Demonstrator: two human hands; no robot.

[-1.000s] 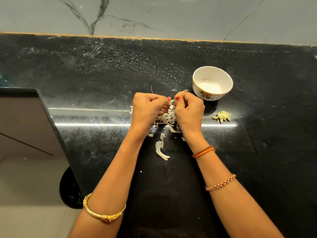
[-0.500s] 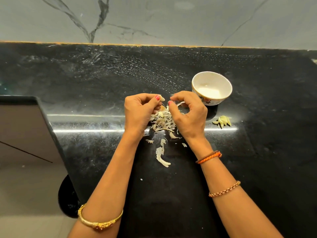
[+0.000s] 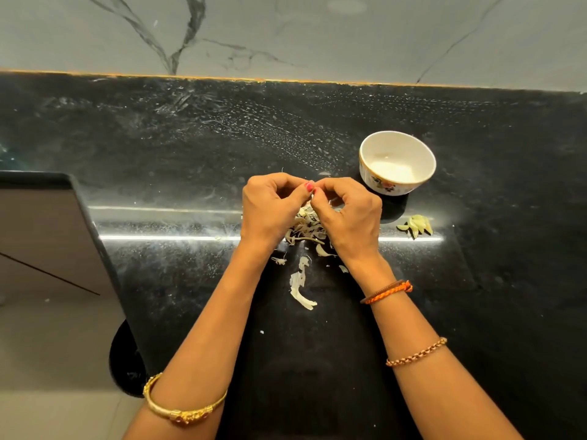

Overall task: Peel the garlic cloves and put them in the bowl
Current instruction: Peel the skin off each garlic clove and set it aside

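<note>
Bangle: gold metal bangle (image 3: 185, 409) on the left forearm, nearest the camera.
Bracelets: copper-coloured chain bracelet (image 3: 416, 352) on the right forearm, and farther up an orange and brown thread band (image 3: 387, 291) at the right wrist.
Counter: black polished stone countertop (image 3: 476, 296), with a bright strip of reflected light across it.
Loose peel: long pale strip of garlic skin (image 3: 300, 289) lies on the counter between the two forearms.
Peel heap: pile of dry whitish garlic skins (image 3: 305, 228) sits under and between the hands.
Left hand: left hand (image 3: 270, 208) is curled, thumb and fingertips pinched together at the meeting point with the other hand.
Right hand: right hand (image 3: 351, 214) is curled likewise, fingertips touching the left's.
Held thing: something small is pinched between both hands; it is too hidden to tell whether it is a clove or skin.
Cloves: peeled yellowish garlic cloves (image 3: 416, 225) lie in a small cluster on the counter, right of the hands, near the bowl.
Bowl: white ceramic bowl with a floral motif (image 3: 381, 182) stands upright, far right of the hands, just beyond the cloves.
Wall: grey veined marble wall (image 3: 317, 36) rises at the far edge.
</note>
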